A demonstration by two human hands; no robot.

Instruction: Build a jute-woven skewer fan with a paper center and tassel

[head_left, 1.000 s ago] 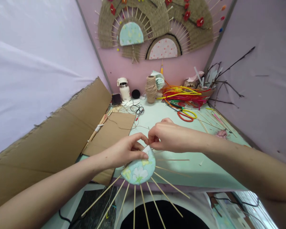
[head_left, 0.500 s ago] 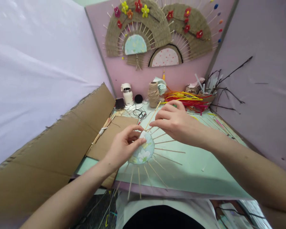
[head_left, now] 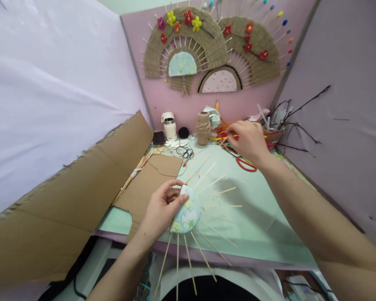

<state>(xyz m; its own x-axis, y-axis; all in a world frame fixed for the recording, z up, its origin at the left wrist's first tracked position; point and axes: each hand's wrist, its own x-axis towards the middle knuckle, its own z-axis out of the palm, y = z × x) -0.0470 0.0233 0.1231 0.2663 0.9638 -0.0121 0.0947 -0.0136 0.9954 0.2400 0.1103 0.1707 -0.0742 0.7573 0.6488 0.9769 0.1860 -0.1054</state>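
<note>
My left hand (head_left: 165,205) pinches the straight edge of a small half-round fan base (head_left: 188,215), covered in pale blue floral fabric, between thumb and fingers. Thin wooden sticks (head_left: 203,255) spread out from its curved rim, to the right and down towards me. A fine brown strand (head_left: 198,170) runs up from its top corner. My right hand (head_left: 247,140) is raised away from the fan, above the back of the table, fingers drawn together. Something thin and pale shows at its fingertips, too blurred to name. Red-handled scissors (head_left: 247,164) lie just below that hand.
A twine spool (head_left: 203,128), a white bottle (head_left: 169,127) and coloured pipe cleaners (head_left: 221,133) stand or lie at the back. Cardboard (head_left: 158,167) lies left beside a tied stick bundle (head_left: 134,172). Branches (head_left: 301,125) jut out at right. Finished woven fans (head_left: 181,42) hang on the wall.
My right hand has pulled away from the fan's top edge, up and to the right, uncovering the scissors. My left hand keeps its hold; the fan sits slightly lower in view.
</note>
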